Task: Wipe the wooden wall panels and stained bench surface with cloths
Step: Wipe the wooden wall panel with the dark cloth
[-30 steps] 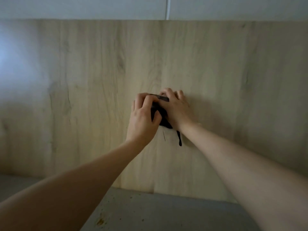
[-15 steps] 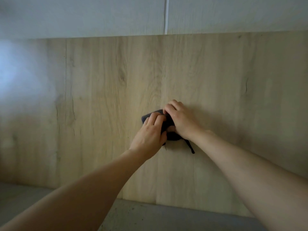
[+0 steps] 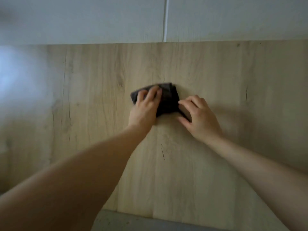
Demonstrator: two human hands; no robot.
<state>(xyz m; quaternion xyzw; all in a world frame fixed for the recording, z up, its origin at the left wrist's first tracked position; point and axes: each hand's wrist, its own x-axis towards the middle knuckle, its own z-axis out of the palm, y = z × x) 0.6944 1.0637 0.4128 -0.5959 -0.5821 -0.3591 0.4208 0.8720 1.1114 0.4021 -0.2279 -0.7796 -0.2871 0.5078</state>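
We are working on the wooden wall panel (image 3: 216,77), holding a dark cloth (image 3: 168,100) flat against it about mid-height. Our left hand (image 3: 145,109) is pressing the cloth with fingers laid fairly straight over it; our right hand (image 3: 200,117) is pinching its lower right corner between curled fingers and thumb. We are judging the task as partway: this panel is being wiped, while the grey surface (image 3: 133,222) below is showing specks and looks untouched. No containers are showing.
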